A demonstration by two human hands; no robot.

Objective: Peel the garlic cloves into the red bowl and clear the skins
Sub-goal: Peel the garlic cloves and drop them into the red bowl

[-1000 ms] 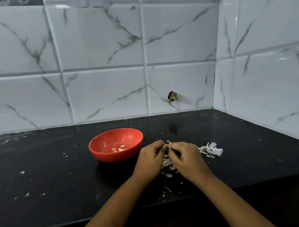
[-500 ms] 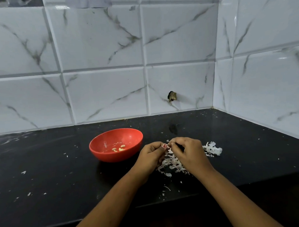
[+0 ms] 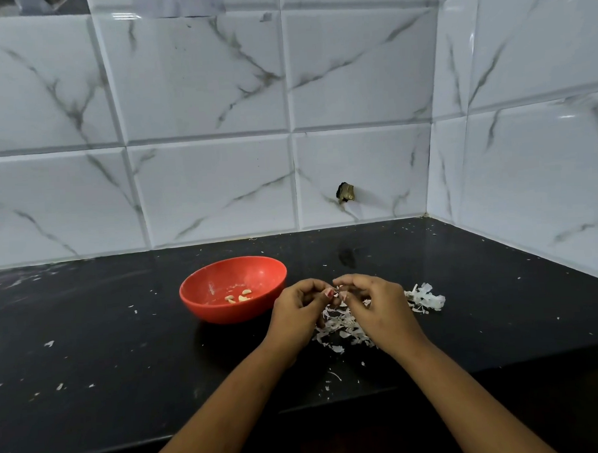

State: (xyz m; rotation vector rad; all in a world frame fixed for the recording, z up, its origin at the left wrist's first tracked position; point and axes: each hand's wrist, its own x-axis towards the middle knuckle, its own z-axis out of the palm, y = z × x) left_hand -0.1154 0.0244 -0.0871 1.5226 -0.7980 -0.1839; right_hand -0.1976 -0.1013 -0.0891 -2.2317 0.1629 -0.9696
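Observation:
The red bowl [image 3: 205,299] stands on the black counter [image 3: 108,354], with a few peeled garlic cloves [image 3: 238,296] at its bottom. Just right of the bowl, my left hand [image 3: 296,315] and my right hand [image 3: 376,308] meet fingertip to fingertip. Both pinch a small garlic clove [image 3: 335,293] between them; the fingers hide most of it. A pile of white garlic skins [image 3: 341,327] lies under the hands, and a second heap of skins [image 3: 425,298] sits to the right.
Small skin flecks are scattered over the counter, several near its front edge [image 3: 331,379]. Marble-patterned wall tiles close the back and the right side. A small dark fitting [image 3: 345,192] sticks out of the back wall.
Both hands have lifted slightly off the pile and spread a little apart, uncovering more of the skins beneath them. The bowl has not moved.

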